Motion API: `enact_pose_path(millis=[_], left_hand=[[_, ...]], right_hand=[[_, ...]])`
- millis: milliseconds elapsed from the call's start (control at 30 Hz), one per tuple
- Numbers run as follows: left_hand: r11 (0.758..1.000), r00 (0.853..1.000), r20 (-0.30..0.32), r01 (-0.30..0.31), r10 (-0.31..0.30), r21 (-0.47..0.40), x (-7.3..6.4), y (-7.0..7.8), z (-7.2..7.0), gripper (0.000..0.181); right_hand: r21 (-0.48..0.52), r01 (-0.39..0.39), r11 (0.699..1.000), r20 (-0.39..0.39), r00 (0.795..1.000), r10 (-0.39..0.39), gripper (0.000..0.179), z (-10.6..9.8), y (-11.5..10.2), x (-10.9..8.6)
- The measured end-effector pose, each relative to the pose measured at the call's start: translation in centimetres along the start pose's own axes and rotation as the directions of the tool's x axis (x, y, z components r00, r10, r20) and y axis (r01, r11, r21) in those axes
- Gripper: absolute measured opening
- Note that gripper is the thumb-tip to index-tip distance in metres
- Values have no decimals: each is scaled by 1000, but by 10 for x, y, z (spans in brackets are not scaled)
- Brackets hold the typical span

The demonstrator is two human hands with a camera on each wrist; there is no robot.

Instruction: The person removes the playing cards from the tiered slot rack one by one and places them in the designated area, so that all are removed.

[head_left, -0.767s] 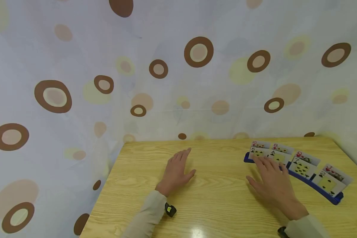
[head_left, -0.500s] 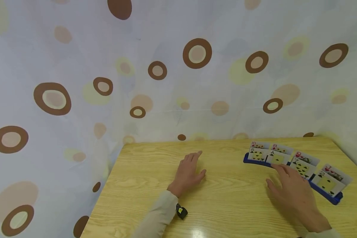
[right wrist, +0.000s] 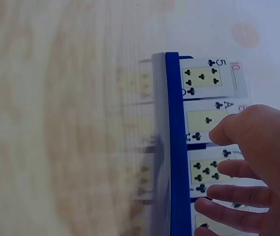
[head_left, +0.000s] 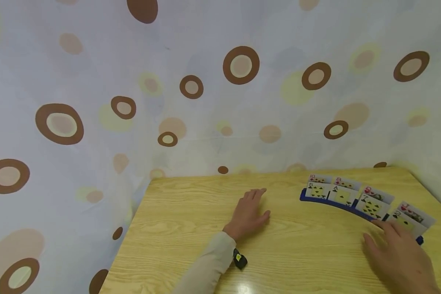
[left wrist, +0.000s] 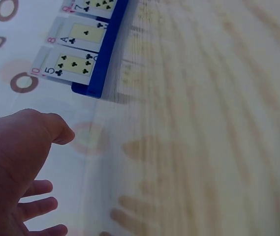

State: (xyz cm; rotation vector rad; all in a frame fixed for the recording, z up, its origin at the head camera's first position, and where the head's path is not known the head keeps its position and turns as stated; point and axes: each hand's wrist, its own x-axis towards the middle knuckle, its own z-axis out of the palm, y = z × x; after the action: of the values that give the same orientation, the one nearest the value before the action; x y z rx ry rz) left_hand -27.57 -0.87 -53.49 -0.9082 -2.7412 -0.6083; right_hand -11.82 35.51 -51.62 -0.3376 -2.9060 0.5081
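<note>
A curved blue card holder [head_left: 347, 208] stands on the right of the table with playing cards upright in two rows. Its front row shows the five [head_left: 317, 190] and ace of clubs [head_left: 341, 196], a seven [head_left: 371, 207] and a two [head_left: 405, 222]. Behind them rise a red ten, eight, queen and jack [head_left: 417, 214]. My right hand [head_left: 404, 255], fingers extended, is in front of the holder's right end and hides part of it; whether it touches cannot be told. My left hand [head_left: 248, 214] is over the table's middle, fingers loosely spread, holding nothing.
The light wood table [head_left: 176, 228] ends at the back against a white curtain [head_left: 206, 49] with brown and beige spots. Its glossy top reflects the cards. A dark band with a yellow mark [head_left: 239, 258] is on my left wrist.
My right hand has moved right and nearer along the front of the holder, uncovering the ace and seven. My left hand has shifted right. The cards have stayed in place.
</note>
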Motion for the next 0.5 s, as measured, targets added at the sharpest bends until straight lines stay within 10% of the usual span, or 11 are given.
enact_pose_path(millis=[300, 500], left_hand=[[995, 996, 87, 17, -9, -94, 13, 15, 9, 63], [979, 988, 150, 59, -30, -197, 31, 34, 22, 65]], right_hand=[[28, -183, 983, 117, 977, 178, 70, -5, 24, -11], [104, -304, 947, 43, 953, 301, 56, -5, 44, -15]])
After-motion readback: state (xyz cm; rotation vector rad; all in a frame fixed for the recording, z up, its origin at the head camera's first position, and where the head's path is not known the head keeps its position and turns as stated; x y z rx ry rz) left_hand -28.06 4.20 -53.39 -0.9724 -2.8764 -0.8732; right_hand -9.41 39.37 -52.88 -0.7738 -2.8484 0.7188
